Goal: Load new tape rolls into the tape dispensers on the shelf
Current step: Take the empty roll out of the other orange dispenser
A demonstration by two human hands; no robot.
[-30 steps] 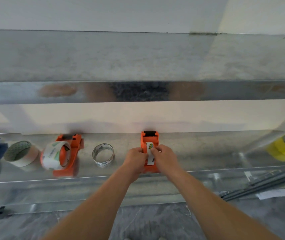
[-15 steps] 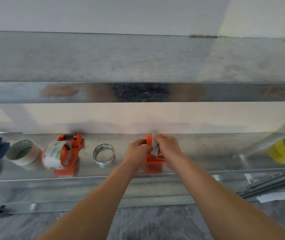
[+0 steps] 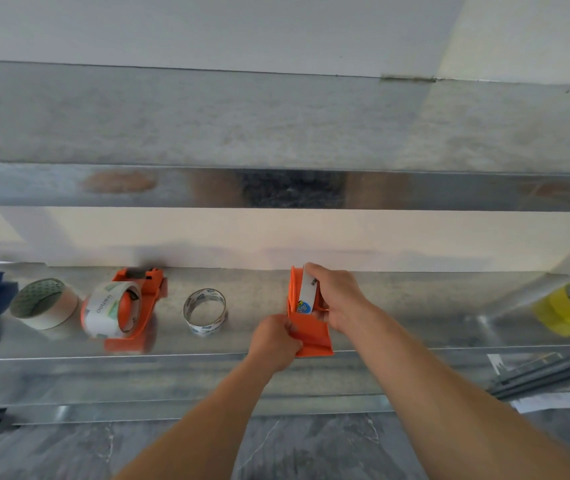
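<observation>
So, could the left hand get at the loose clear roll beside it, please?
Probably yes: only bare shelf lies between the left hand and the clear roll, but it grips an orange dispenser and must let go first.

1. The left hand (image 3: 273, 341) has slid back from the middle of the orange tape dispenser (image 3: 311, 336) and now grips its near end.
2. The right hand (image 3: 339, 299) has moved toward the far end, its fingers curled over the tape roll (image 3: 308, 289).
3. The roll showed only as a short white strip between the hands; now a long white edge and a blue label show, on edge against the dispenser's side plate.
4. The dispenser's black far end is now hidden.
</observation>
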